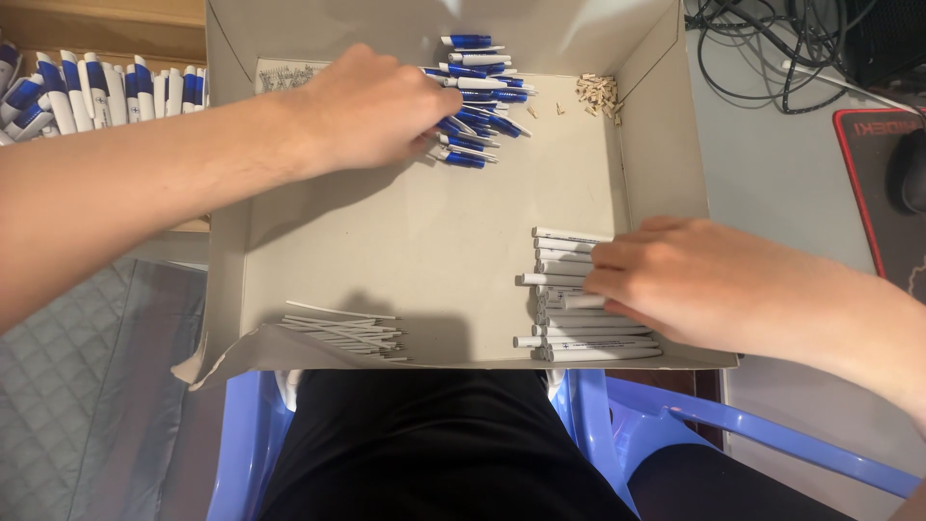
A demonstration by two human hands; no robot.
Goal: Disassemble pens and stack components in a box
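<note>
A shallow cardboard box [415,241] lies across my lap. My left hand [371,106] reaches to its far side, fingers curled into a heap of blue-and-white pen tops [482,106]. My right hand [694,280] rests on a stack of white pen barrels [569,289] at the box's near right, fingertips pinching one barrel. A bundle of thin white refills [342,333] lies at the near left. Whether the left hand holds a piece is hidden by its fingers.
A small pile of tan springs [600,95] sits in the far right corner of the box. Assembled blue-and-white pens [96,92] fill a tray at the far left. Black cables [772,48] and a red-edged mat [883,193] lie on the grey table at right. A blue plastic chair [733,429] is below.
</note>
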